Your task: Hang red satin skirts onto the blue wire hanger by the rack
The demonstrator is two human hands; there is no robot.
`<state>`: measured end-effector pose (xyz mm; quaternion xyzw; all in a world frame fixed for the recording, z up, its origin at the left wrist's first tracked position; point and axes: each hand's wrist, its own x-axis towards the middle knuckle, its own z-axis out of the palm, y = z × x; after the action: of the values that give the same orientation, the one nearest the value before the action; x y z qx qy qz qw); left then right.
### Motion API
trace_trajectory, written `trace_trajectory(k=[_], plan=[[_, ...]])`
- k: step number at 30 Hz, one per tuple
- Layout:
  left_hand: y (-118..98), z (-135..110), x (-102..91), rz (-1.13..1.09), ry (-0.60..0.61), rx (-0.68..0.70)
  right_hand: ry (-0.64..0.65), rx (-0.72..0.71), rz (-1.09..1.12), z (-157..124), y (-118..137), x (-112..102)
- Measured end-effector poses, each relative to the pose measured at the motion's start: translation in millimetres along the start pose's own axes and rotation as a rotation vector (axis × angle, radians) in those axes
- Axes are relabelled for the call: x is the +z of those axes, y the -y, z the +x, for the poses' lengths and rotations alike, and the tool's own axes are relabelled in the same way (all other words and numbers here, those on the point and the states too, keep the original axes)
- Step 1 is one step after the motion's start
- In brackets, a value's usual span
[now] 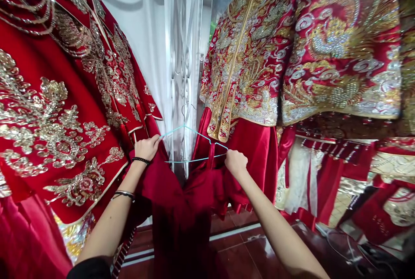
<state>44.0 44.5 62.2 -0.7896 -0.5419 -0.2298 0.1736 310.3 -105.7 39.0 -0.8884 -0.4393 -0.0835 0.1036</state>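
A dark red dress (181, 210) hangs in front of me on a thin light-blue wire hanger (198, 131). My left hand (147, 148), with a black bead bracelet at the wrist, is closed on the dress and the hanger's left end. My right hand (236, 161) is closed around the right end of the hanger, beside the other shoulder of the dress. A narrow red strap loops over the hanger near its right side. The hanger's hook points up and away from me. Both hanger ends are hidden by my fingers.
A red jacket with silver beadwork (58, 110) hangs close on the left. Gold-embroidered red jackets (249, 54) hang on the right. White curtain (139, 24) and metal bars (184, 67) stand behind. Cables (348, 244) lie on the tiled floor (238, 244) at right.
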Motion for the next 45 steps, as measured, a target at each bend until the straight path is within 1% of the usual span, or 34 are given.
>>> trace_trajectory(k=[2,4,7,9,11,13,16,18,21,23,26,28,30,32,33,34,36,37,39,41,42,43,45], plan=[[1.6,1.4,0.4,-0.024,0.019,0.007,-0.002,-0.001,-0.005,1.9,-1.8,-2.3],[2.6,2.7,1.1,-0.042,0.035,0.003,-0.026,0.011,0.005,4.6,-6.5,-10.1],[1.9,3.9,2.6,-0.05,0.038,0.0,-0.072,0.056,0.05,12.1,-14.0,-28.3],[-0.5,3.6,4.0,-0.06,0.035,0.005,-0.111,0.067,0.085,18.2,-13.1,-40.9],[-4.3,1.9,5.9,-0.073,0.036,0.008,-0.141,0.047,0.108,23.4,-3.6,-51.5],[-8.5,-1.0,8.2,-0.079,0.039,0.005,-0.155,0.004,0.118,27.1,13.3,-59.1],[-13.0,-5.9,10.8,-0.081,0.039,-0.01,-0.177,-0.073,0.123,29.2,42.4,-65.2],[-14.0,-8.5,10.6,-0.085,0.039,-0.014,-0.201,-0.107,0.123,28.3,57.6,-65.9],[-14.1,-11.4,7.2,-0.084,0.038,-0.012,-0.248,-0.143,0.112,23.9,69.9,-61.9],[-14.6,-13.1,3.8,-0.072,0.035,-0.02,-0.251,-0.162,0.1,20.3,72.9,-57.9],[-17.1,-16.3,0.0,-0.051,0.033,-0.028,-0.159,-0.231,0.087,17.4,72.4,-54.5],[-18.8,-19.8,-1.1,-0.058,0.026,-0.03,-0.097,-0.34,0.073,19.2,67.9,-54.0],[-17.8,-24.6,-1.5,-0.111,-0.01,-0.023,-0.051,-0.47,0.088,24.6,58.7,-52.8],[-11.6,-29.1,-2.2,-0.229,-0.065,0.018,-0.031,-0.567,0.16,32.2,45.2,-48.4],[-6.3,-30.5,-3.1,-0.304,-0.082,0.055,-0.045,-0.597,0.211,36.2,37.8,-44.5],[0.4,-31.1,-4.3,-0.38,-0.085,0.099,-0.089,-0.61,0.254,40.1,30.7,-39.6],[15.7,-29.3,-7.9,-0.509,-0.046,0.2,-0.215,-0.618,0.347,46.9,19.8,-27.4],[22.8,-27.1,-9.9,-0.556,-0.009,0.25,-0.239,-0.632,0.415,49.6,16.8,-20.7],[32.7,-22.2,-13.2,-0.625,0.087,0.304,-0.19,-0.686,0.602,53.2,16.0,-8.0],[34.4,-18.8,-13.3,-0.669,0.151,0.271,-0.109,-0.695,0.755,54.1,20.8,2.4],[32.4,-18.2,-11.8,-0.677,0.153,0.222,-0.094,-0.663,0.788,53.5,24.3,6.4],[29.1,-18.4,-9.5,-0.67,0.132,0.158,-0.103,-0.613,0.789,52.3,28.1,9.6],[21.2,-19.9,-3.6,-0.607,0.045,0.026,-0.158,-0.506,0.735,48.3,35.5,13.8]])
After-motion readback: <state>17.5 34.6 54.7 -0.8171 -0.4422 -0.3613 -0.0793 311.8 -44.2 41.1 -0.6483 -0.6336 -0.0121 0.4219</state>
